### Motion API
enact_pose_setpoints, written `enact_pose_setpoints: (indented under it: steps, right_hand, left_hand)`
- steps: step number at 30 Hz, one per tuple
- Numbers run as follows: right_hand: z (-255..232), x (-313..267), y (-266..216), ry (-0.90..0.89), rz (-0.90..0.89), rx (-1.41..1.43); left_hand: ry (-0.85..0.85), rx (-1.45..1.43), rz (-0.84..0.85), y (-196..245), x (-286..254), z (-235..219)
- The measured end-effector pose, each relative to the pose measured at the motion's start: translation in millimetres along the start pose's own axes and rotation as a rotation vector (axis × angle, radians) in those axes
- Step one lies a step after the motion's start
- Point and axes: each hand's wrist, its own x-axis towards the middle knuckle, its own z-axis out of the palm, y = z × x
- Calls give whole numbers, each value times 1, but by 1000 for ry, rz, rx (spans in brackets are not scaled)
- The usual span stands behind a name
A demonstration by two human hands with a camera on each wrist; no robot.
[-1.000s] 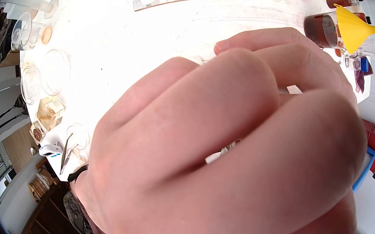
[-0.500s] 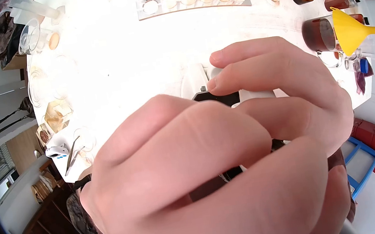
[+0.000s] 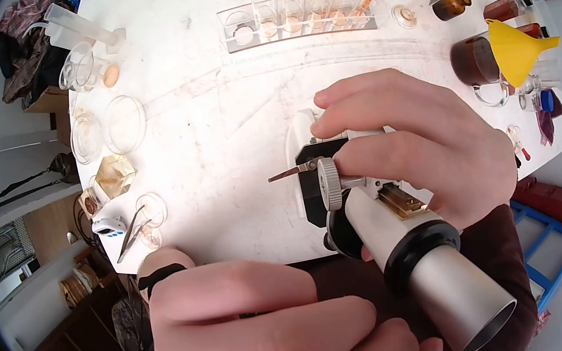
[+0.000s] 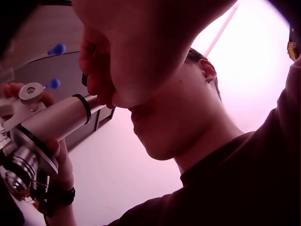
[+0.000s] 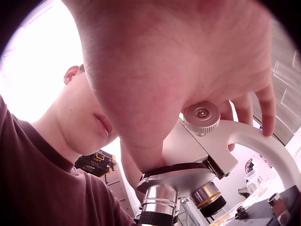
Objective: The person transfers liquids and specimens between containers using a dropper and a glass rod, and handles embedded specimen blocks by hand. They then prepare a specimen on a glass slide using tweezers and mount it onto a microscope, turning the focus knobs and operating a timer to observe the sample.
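Observation:
A white microscope (image 3: 395, 235) stands at the table's near edge, its tube slanting toward the person. The tube's end (image 3: 487, 315) is open and hollow in the head view. My right hand (image 3: 426, 128) grips the microscope's body near the ridged focus knob (image 3: 329, 184). In the right wrist view, the thumb lies just above the metal objective lenses (image 5: 160, 200), and fingers reach behind the arm. My left hand (image 3: 260, 324) is curled beside the tube end. A small black piece (image 4: 84, 79) peeks out between its fingers, mostly hidden. A metal stage clip (image 3: 291, 172) sticks out from the black stage (image 3: 313, 203).
A test tube rack (image 3: 300, 34) with several tubes stands at the back. On the right are a yellow funnel (image 3: 516, 53), a dark-filled beaker (image 3: 473, 59) and a brown bottle (image 3: 452, 5). Petri dishes (image 3: 124, 122) and tweezers (image 3: 131, 234) lie on the left.
My left hand has moved down and left, away from in front of the microscope, uncovering its tube and open end. The right hand keeps its grip on the body.

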Motion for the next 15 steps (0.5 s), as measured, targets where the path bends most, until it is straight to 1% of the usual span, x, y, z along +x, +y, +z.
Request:
enact_pose_setpoints:
  steps: [1, 3, 4, 5, 6, 7, 8, 9, 10, 12, 13, 15]
  right_hand:
    - [0, 0, 0, -1, 2, 1]
    - [1, -2, 1, 13, -14, -4]
    - [1, -2, 0, 9, -8, -1]
    - [-1, -1, -1, 1, -7, -20]
    - [-1, -1, -2, -7, -6, -38]
    - [1, -1, -1, -11, -4, -37]
    - [3, -1, -1, 19, -12, -42]
    - [5, -1, -1, 49, -19, -46]
    - [6, -1, -1, 46, -19, -43]
    - [5, 0, -2, 47, -27, -53]
    - [5, 0, -1, 44, -25, -48]
    - [4, -1, 2, 23, -71, -94]
  left_hand:
    - [1, -1, -2, 0, -1, 2]
    - [93, 52, 63, 2, -2, 11]
    - [96, 49, 58, 18, -2, 25]
    - [270, 127, -203, 34, 13, 43]
    - [442, 205, -466, 39, 22, 50]
    - [445, 204, -469, 36, 13, 41]
    - [205, 100, -252, 25, -4, 19]
    - [-35, -4, -37, 16, -8, 6]
    - [-34, -3, -41, 23, -11, 12]
    - [226, 14, -289, 36, -11, 30]
    - [228, 14, -295, 39, -13, 20]
    - [-119, -154, -327, 35, -3, -9]
